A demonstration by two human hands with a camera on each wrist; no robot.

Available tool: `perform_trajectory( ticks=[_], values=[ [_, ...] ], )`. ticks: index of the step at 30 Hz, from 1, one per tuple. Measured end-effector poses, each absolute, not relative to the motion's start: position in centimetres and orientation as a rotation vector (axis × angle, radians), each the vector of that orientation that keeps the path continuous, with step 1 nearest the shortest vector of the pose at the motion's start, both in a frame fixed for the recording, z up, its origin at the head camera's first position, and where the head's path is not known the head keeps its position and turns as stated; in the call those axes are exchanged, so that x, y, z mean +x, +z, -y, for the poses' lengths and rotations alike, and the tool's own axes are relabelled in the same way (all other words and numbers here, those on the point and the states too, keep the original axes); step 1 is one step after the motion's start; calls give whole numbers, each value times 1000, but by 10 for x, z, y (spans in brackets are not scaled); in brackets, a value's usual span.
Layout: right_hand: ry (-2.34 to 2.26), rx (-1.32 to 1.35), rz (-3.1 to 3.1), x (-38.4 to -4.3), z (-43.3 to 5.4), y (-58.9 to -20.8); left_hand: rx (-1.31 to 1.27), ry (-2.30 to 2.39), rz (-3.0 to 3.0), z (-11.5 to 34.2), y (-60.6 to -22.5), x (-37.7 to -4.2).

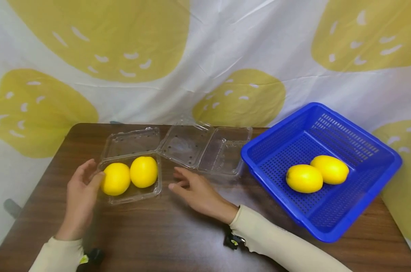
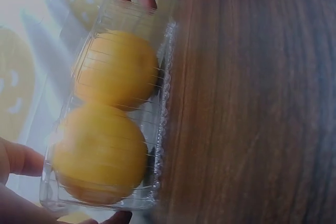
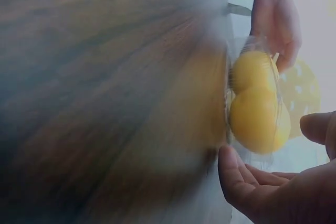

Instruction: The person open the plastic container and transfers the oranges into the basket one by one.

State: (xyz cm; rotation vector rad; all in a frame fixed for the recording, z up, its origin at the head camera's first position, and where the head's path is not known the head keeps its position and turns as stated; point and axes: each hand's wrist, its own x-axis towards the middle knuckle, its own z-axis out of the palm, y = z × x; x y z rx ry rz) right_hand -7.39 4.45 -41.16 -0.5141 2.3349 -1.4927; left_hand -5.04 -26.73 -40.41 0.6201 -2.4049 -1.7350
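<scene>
Steadying the box (image 1: 134, 197) is judged to be the step in hand, and for this a soft grip is to be recommended. Two lemons (image 1: 143, 172) are contained in it, side by side, and the box itself is placed on the table (image 1: 178, 241), to the left of the second box (image 1: 222, 151). Its left end appears to be held by the left hand (image 1: 79, 192), between the thumb (image 2: 25, 160) and the bent fingers; how firmly it is pressed cannot be told. By the right hand (image 1: 200, 194) nothing is held: it is placed near the right end, with a wide gap between thumb and fingers.

Thin plastic is easily bent, so the wall should be supported rather than squeezed. The right end may well be supported in the same way by the right hand, so that turning or sliding is prevented. Care should be taken that the left lemon (image 1: 116, 179) is not pushed by the thumb. The lid (image 1: 132, 142) is laid open behind the box, and its hinge side should not be strained. The basket (image 1: 277, 194), with two other lemons (image 1: 304, 178) inside, is well apart on the right.
</scene>
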Motion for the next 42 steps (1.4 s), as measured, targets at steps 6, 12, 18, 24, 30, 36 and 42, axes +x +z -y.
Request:
perform_trajectory(
  ticks=[6, 12, 18, 24, 30, 36, 42],
  values=[
    [-1458, -582, -2294, -76, -25, -412, 637, -1796, 2390, 270, -406, -49],
    [-1462, -623, -2268, -74, -14, -411, 616, -1805, 2415, 268, -405, -47],
    [-1448, -644, -2279, -72, -11, -411, 651, -1795, 2401, 271, -404, -43],
    [-1460, -673, -2271, -70, -7, -413, 693, -1912, 2382, 284, -403, -49],
    [-1448, -695, -2275, -69, -3, -413, 591, -2212, 2230, 298, -403, -58],
    [-1449, -688, -2264, -69, -3, -413, 510, -2386, 2011, 303, -404, -59],
    [-1456, -692, -2258, -69, -4, -413, 492, -2483, 1815, 303, -403, -57]
  ],
)
